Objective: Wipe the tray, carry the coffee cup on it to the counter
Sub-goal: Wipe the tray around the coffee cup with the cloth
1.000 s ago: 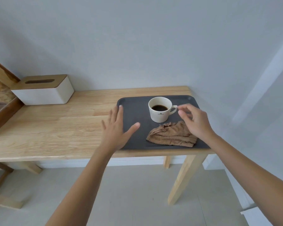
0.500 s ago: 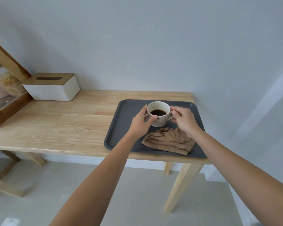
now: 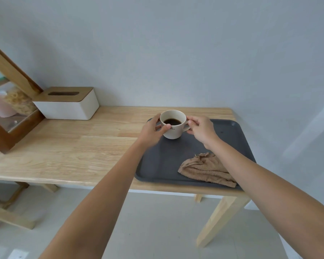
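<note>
A white coffee cup (image 3: pixel 173 130) with dark coffee in it is held over the far left part of the dark grey tray (image 3: pixel 232 139). My left hand (image 3: pixel 151 130) cups its left side, thumb on the front wall. My right hand (image 3: pixel 200 128) pinches the handle on the right. Whether the cup's base still touches the tray I cannot tell. A crumpled brown cloth (image 3: pixel 207 169) lies on the tray's near right part, partly behind my right forearm.
The tray sits at the right end of a light wooden table (image 3: pixel 73 152) against a grey wall. A white tissue box with a wooden lid (image 3: pixel 67 103) stands at the back left. A wooden-framed case with food (image 3: pixel 6 113) is at the far left edge.
One second ago both hands were open near the cup. They closed on it, and now the cup sits further toward the tray's far left corner, away from the cloth.
</note>
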A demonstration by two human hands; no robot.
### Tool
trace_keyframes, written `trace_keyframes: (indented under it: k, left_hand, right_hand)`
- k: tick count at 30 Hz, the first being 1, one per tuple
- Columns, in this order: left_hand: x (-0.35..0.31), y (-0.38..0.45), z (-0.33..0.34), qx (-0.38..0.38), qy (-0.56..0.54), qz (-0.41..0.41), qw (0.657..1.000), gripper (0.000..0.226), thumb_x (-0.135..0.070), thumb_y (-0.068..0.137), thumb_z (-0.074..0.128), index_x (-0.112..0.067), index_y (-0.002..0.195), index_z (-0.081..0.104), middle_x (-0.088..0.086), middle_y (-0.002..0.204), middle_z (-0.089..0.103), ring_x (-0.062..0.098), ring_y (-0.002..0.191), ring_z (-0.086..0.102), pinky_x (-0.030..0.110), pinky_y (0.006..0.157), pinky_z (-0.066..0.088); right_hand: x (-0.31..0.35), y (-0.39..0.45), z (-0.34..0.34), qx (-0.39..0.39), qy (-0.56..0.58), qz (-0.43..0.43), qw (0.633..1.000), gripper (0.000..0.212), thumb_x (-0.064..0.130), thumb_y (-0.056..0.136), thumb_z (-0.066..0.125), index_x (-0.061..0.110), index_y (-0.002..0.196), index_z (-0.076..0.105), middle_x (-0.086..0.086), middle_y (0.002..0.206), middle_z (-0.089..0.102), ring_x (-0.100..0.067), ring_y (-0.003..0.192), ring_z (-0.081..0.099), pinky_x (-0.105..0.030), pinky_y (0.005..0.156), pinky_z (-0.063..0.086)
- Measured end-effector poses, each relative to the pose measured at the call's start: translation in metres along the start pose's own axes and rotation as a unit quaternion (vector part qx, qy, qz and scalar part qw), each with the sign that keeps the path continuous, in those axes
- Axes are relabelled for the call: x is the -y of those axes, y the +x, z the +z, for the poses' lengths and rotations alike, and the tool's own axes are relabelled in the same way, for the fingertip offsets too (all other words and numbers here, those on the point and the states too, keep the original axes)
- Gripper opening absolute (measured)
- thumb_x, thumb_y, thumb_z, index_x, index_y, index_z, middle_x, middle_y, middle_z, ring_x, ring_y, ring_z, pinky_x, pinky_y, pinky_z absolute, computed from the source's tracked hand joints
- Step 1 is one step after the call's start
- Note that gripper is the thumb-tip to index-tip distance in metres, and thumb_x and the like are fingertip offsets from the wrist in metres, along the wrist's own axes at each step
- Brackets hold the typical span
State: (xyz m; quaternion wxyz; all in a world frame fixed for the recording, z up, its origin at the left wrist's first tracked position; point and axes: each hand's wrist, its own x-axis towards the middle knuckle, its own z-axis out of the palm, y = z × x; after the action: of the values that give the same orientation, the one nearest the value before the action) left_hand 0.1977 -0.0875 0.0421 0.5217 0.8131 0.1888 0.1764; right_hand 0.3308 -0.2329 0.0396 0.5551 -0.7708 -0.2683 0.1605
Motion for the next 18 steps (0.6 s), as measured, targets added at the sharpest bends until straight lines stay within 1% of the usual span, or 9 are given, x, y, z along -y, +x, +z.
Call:
trace_keyframes:
  k: [3,7,11,14,16,18]
  left_hand:
    - [0.009,0.007,-0.017,0.003,0.006,-0.007,1.000,0.040,-0.029,0.089,0.064,-0.023,0.127,0.055,-0.004,0.124,0.066,0.013,0.117,0.063,0.031,0.100,0.048]
    - [0.024,0.013,-0.031,0.003,0.024,-0.009,1.000,0.039,-0.027,0.091,0.062,-0.022,0.129,0.054,-0.003,0.124,0.065,0.015,0.121,0.059,0.031,0.101,0.046]
    - [0.029,0.011,-0.035,-0.001,0.066,0.006,0.998,0.038,-0.033,0.092,0.060,-0.022,0.128,0.054,-0.005,0.116,0.067,0.011,0.108,0.059,0.026,0.090,0.044]
    - [0.031,0.009,-0.034,-0.007,0.077,0.014,0.997,0.039,-0.037,0.092,0.058,-0.024,0.128,0.053,-0.008,0.117,0.066,0.012,0.112,0.058,0.028,0.091,0.045]
    - [0.030,0.007,-0.032,-0.012,0.085,0.007,0.996,0.038,-0.038,0.093,0.056,-0.023,0.128,0.051,-0.007,0.117,0.065,0.014,0.112,0.058,0.028,0.085,0.044]
    - [0.027,0.001,-0.029,-0.010,0.096,-0.012,0.995,0.039,-0.043,0.095,0.052,-0.022,0.127,0.047,-0.006,0.116,0.063,0.019,0.111,0.058,0.031,0.083,0.045]
  right_hand:
    - [0.007,0.009,0.018,0.000,-0.001,0.001,1.000,0.035,0.005,0.097,0.044,0.019,0.118,0.069,-0.001,0.108,0.067,-0.023,0.101,0.066,-0.035,0.088,0.058]
    - [0.009,0.018,0.037,0.006,-0.010,0.005,1.000,0.036,0.004,0.097,0.043,0.021,0.116,0.070,0.002,0.103,0.067,-0.026,0.101,0.067,-0.037,0.088,0.058]
    - [0.005,0.022,0.043,0.008,-0.011,0.015,1.000,0.036,0.005,0.097,0.044,0.022,0.116,0.070,0.001,0.104,0.067,-0.026,0.100,0.067,-0.037,0.088,0.058]
    - [0.004,0.021,0.043,0.008,-0.009,0.017,1.000,0.035,0.005,0.097,0.045,0.022,0.117,0.069,0.001,0.105,0.067,-0.024,0.101,0.067,-0.037,0.090,0.057]
    - [0.004,0.019,0.042,0.011,-0.010,0.018,1.000,0.035,0.007,0.097,0.045,0.021,0.119,0.068,0.001,0.107,0.066,-0.021,0.101,0.066,-0.038,0.092,0.056]
    - [0.006,0.017,0.040,0.036,-0.031,0.013,0.999,0.035,0.012,0.098,0.045,0.025,0.123,0.064,0.002,0.111,0.066,-0.022,0.106,0.065,-0.040,0.096,0.054]
